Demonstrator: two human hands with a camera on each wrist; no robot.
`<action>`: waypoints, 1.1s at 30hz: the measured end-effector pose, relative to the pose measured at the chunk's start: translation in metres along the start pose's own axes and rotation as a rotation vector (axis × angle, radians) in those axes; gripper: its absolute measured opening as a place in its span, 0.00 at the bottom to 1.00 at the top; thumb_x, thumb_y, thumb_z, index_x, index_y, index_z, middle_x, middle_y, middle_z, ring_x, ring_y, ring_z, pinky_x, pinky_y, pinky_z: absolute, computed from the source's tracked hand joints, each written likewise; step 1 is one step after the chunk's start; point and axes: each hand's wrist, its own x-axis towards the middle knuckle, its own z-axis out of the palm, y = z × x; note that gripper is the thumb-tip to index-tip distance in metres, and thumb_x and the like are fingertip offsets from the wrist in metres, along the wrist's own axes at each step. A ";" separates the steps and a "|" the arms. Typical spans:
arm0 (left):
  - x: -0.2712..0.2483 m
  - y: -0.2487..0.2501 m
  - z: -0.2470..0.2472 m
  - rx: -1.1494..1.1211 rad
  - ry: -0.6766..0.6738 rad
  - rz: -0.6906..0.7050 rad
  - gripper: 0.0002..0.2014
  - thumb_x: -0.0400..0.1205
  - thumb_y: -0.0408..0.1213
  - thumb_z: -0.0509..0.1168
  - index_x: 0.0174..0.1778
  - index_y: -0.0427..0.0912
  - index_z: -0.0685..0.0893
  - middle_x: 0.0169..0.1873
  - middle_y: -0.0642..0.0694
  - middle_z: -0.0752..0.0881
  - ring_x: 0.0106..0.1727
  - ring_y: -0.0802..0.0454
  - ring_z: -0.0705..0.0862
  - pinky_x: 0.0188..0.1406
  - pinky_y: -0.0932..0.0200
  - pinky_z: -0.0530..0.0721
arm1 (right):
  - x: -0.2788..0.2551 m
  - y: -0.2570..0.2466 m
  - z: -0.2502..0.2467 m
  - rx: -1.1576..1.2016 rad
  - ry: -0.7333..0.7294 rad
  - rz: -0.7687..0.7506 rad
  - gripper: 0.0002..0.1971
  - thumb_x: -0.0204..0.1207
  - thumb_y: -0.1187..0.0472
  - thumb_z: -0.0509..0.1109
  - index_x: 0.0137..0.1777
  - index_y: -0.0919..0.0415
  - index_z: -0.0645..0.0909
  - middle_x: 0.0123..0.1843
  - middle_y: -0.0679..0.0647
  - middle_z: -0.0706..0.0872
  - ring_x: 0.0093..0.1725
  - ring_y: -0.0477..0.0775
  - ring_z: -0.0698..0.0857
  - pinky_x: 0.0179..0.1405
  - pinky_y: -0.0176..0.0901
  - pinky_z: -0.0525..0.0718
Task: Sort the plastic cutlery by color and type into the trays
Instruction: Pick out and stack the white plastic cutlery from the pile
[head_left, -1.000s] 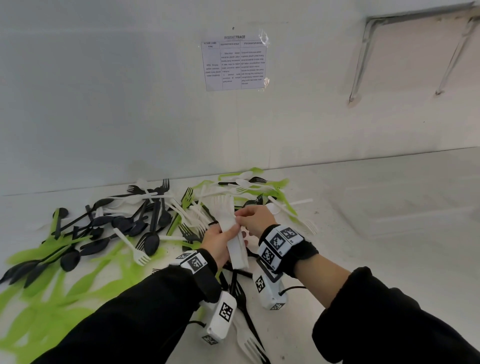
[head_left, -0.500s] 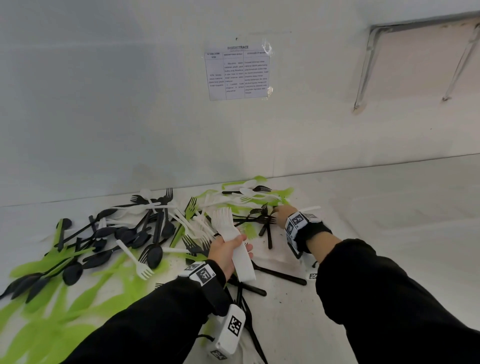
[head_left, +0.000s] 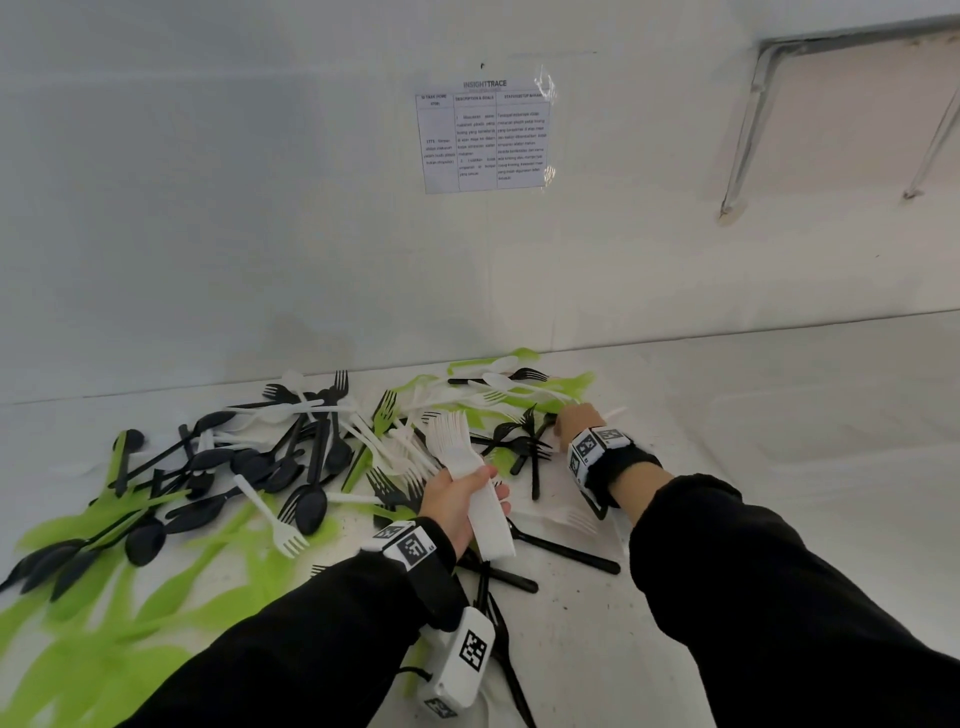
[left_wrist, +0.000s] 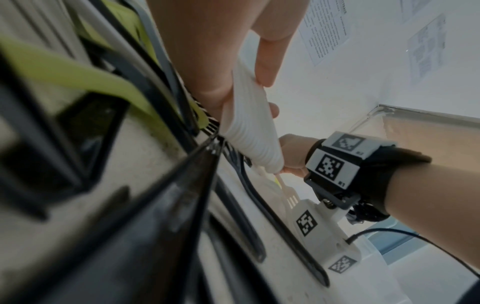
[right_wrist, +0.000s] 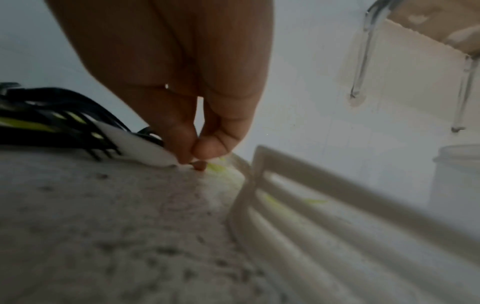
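My left hand (head_left: 452, 506) grips a tall stack of white forks (head_left: 453, 441) by the handles, tines pointing away; the left wrist view shows the same stack (left_wrist: 249, 131) in that hand (left_wrist: 221, 61). My right hand (head_left: 576, 423) reaches into the right side of the mixed pile beside some black forks (head_left: 519, 441). In the right wrist view its thumb and forefinger (right_wrist: 194, 156) pinch the end of a white utensil (right_wrist: 145, 152) lying on the table. Its type is hidden. A loose white fork (head_left: 571, 519) lies under the right wrist.
Black spoons (head_left: 208, 462), white forks and green cutlery (head_left: 104, 623) lie scattered over the white table, left to centre. A pale translucent tray (head_left: 831, 426) stands at the right, and a wall with a taped sheet (head_left: 483, 137) rises behind.
My right hand has left the fork stack and moved right and forward into the pile, down to the table. The left hand keeps holding the stack in about the same place.
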 end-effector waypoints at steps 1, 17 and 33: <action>0.000 0.000 0.000 -0.004 0.000 0.002 0.06 0.82 0.22 0.59 0.43 0.35 0.76 0.38 0.38 0.78 0.34 0.43 0.79 0.35 0.49 0.80 | 0.002 0.000 -0.001 0.001 0.010 -0.002 0.13 0.81 0.67 0.58 0.59 0.68 0.82 0.61 0.64 0.84 0.62 0.63 0.82 0.60 0.46 0.79; 0.004 0.006 -0.005 0.012 0.019 0.009 0.05 0.82 0.22 0.60 0.43 0.35 0.76 0.39 0.39 0.78 0.34 0.45 0.79 0.31 0.51 0.83 | 0.005 -0.005 -0.009 -0.081 -0.177 -0.078 0.17 0.76 0.61 0.69 0.64 0.65 0.80 0.64 0.61 0.84 0.62 0.61 0.83 0.58 0.45 0.82; 0.010 0.010 -0.001 -0.014 0.016 -0.030 0.01 0.81 0.23 0.60 0.46 0.31 0.76 0.35 0.36 0.76 0.32 0.44 0.79 0.23 0.57 0.84 | 0.022 -0.025 -0.039 0.394 0.064 0.121 0.16 0.82 0.66 0.56 0.63 0.72 0.78 0.64 0.65 0.82 0.65 0.64 0.80 0.60 0.47 0.78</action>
